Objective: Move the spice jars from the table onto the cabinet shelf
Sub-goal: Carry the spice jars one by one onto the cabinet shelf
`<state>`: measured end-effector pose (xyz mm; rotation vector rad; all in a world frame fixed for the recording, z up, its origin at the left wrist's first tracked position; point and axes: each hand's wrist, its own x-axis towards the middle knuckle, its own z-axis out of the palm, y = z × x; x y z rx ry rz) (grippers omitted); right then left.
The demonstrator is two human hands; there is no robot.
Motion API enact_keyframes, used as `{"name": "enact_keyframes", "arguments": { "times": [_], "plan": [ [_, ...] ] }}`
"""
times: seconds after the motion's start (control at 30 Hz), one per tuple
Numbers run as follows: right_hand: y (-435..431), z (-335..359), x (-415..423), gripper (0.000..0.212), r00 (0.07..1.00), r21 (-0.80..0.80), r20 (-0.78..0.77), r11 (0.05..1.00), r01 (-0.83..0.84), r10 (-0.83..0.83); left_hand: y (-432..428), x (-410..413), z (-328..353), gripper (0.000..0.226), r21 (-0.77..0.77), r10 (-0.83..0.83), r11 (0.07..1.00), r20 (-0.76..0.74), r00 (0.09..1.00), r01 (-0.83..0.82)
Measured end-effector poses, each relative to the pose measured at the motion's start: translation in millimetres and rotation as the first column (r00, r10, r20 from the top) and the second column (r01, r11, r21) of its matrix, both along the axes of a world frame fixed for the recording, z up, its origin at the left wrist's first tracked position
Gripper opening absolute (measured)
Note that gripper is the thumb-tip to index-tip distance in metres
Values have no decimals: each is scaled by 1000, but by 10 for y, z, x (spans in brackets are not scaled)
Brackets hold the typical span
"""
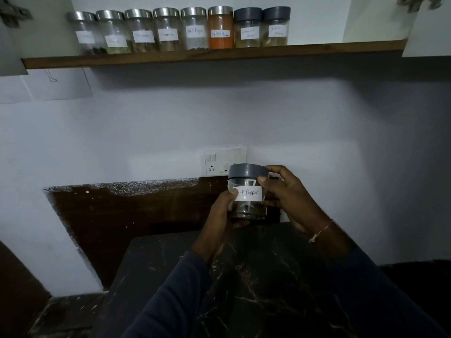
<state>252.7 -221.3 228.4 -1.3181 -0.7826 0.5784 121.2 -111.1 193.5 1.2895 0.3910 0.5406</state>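
Observation:
A clear jar with a grey lid and a white label reading "Black Pepper" (247,191) is held upright above the dark marble table (256,276). My left hand (223,215) grips its lower left side and base. My right hand (288,196) holds its upper right side, thumb just under the lid. High up, the wooden shelf (317,51) carries several labelled spice jars in a row: steel-lidded ones (140,30), an orange-filled jar (220,28) and two grey-lidded jars (261,26) at the right end.
A white switch and socket plate (223,159) is on the wall just behind the held jar. Right of the last jar the shelf is bare up to a white cabinet door (427,32). A dark brown panel (122,215) lies behind the table.

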Motion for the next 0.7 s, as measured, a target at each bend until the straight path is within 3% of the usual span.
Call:
{"name": "enact_keyframes", "arguments": {
  "times": [0.17,0.4,0.53,0.6,0.7],
  "plan": [
    [-16,119,55,31,999,-39,11,998,-44,45,25,23,134,41,164,5,986,8,1000,-7],
    [-190,1104,366,33,940,-41,342,999,19,-4,12,404,1002,43,371,-90,927,69,994,58],
    [-341,1943,656,36,876,-4,483,1000,16,-12,29,730,1802,42,622,-100,782,74,992,32],
    [-354,2388,845,39,833,33,549,998,54,-63,35,950,2218,43,752,-98,660,98,990,-9],
    [-296,2831,1127,45,769,92,610,981,171,-191,179,1293,2603,48,876,73,442,178,981,-192]
  ]
}}
